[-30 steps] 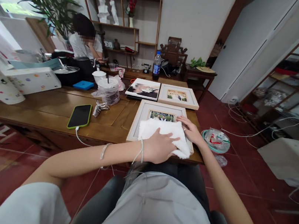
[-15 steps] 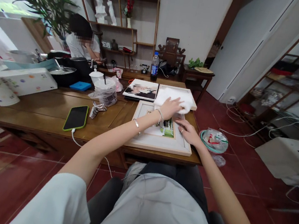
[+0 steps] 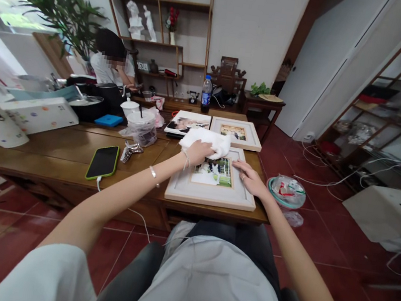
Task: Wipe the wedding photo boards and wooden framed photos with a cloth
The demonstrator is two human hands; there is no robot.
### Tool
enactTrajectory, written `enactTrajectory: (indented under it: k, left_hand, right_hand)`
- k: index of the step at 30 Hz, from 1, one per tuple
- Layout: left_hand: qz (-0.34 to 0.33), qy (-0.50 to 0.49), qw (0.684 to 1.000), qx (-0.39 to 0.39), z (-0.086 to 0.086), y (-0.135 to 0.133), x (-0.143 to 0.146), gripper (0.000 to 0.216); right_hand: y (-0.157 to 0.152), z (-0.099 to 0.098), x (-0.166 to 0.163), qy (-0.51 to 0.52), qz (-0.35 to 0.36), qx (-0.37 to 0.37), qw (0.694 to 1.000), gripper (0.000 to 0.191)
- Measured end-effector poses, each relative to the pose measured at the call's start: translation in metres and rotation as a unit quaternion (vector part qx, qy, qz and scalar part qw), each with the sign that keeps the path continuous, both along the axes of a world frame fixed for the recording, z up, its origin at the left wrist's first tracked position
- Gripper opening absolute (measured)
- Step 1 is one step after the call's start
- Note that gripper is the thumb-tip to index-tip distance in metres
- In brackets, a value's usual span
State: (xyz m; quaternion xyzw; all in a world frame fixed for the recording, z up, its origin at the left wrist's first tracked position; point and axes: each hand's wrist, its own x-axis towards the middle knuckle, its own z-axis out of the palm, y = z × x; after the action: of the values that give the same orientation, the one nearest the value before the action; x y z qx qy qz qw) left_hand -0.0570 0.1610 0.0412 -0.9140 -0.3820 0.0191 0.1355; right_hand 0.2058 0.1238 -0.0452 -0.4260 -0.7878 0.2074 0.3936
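Observation:
A white cloth (image 3: 202, 139) lies bunched under my left hand (image 3: 198, 153), whose fingers press and grip it at the far left part of a pale picture frame (image 3: 208, 199). Inside that frame is a photo (image 3: 223, 170) with green and white areas, partly covered by the hand and cloth. My right hand (image 3: 251, 178) rests with fingers stretched out on the frame's right side and holds nothing. Behind it, a second framed picture (image 3: 248, 136) lies flat, next to a photo panel (image 3: 184, 120) on its left.
On the wooden table (image 3: 151, 178) are a charging phone (image 3: 103, 162), a bagged cup (image 3: 142, 129), a blue box (image 3: 108, 120) and a bottle (image 3: 206, 94). A person (image 3: 110, 59) sits at the far left. A basin (image 3: 286, 191) stands on the floor at right.
My left hand has slid the white cloth leftward, from the frame's far right to its far left, uncovering the second framed picture. My right hand stays nearly in place.

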Motion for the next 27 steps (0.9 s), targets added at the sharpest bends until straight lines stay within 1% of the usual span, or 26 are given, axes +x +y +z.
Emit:
enactTrajectory:
  k: [4, 5, 7, 8, 10, 12, 13, 15, 16, 17, 19, 21, 23, 25, 27]
  left_hand:
    - [0.082, 0.027, 0.996, 0.005, 0.009, -0.021, -0.029, 0.033]
    - [0.099, 0.035, 0.994, 0.002, 0.012, -0.029, -0.033, 0.032]
    - [0.111, 0.046, 0.993, -0.011, 0.017, -0.053, -0.036, 0.032]
    - [0.105, 0.051, 0.993, -0.022, 0.019, -0.067, -0.035, 0.032]
    - [0.073, 0.056, 0.994, -0.054, 0.021, -0.100, -0.031, 0.030]
    - [0.016, 0.043, 0.996, -0.078, 0.020, -0.133, -0.026, 0.030]
    - [0.001, 0.031, 0.996, -0.081, 0.020, -0.147, -0.024, 0.032]
    - [-0.013, 0.006, 0.997, -0.078, 0.019, -0.166, -0.022, 0.036]
    - [-0.008, -0.002, 0.997, -0.073, 0.018, -0.168, -0.021, 0.039]
    - [0.002, -0.008, 0.998, -0.068, 0.017, -0.166, -0.021, 0.042]
    - [0.030, -0.014, 0.998, -0.058, 0.014, -0.148, -0.023, 0.049]
    - [0.064, -0.022, 0.997, -0.047, 0.009, -0.117, -0.025, 0.052]
    - [0.094, -0.045, 0.994, -0.021, 0.002, -0.079, -0.028, 0.053]
    - [0.103, -0.056, 0.993, -0.001, -0.005, -0.043, -0.031, 0.055]
    - [0.089, -0.053, 0.995, 0.007, -0.012, -0.017, -0.032, 0.053]
  right_hand:
    - [0.001, -0.002, 0.000, 0.004, -0.005, -0.001, 1.000, 0.055]
    - [0.001, -0.002, 0.000, 0.006, -0.007, -0.002, 1.000, 0.055]
    - [0.001, -0.001, 0.000, 0.006, -0.009, -0.004, 1.000, 0.055]
    - [0.000, -0.001, 0.000, 0.004, -0.010, -0.004, 1.000, 0.055]
    - [0.000, -0.001, 0.000, 0.000, -0.010, -0.004, 1.000, 0.053]
    - [-0.001, 0.000, 0.001, -0.004, -0.011, -0.004, 1.000, 0.052]
    - [-0.001, 0.000, 0.001, -0.006, -0.011, -0.004, 1.000, 0.052]
    - [-0.001, 0.000, 0.001, -0.007, -0.010, -0.006, 1.000, 0.052]
    - [0.000, 0.000, 0.001, -0.006, -0.010, -0.006, 1.000, 0.052]
    - [0.000, 0.000, 0.002, -0.005, -0.010, -0.006, 1.000, 0.053]
    - [0.001, -0.001, 0.002, -0.002, -0.008, -0.006, 1.000, 0.053]
    - [0.001, -0.001, 0.002, 0.000, -0.009, -0.006, 1.000, 0.054]
    - [0.001, -0.001, 0.002, 0.001, -0.011, -0.008, 1.000, 0.054]
    - [0.000, -0.001, 0.002, 0.000, -0.014, -0.010, 1.000, 0.054]
    - [-0.001, 0.000, 0.001, -0.001, -0.015, -0.013, 1.000, 0.054]
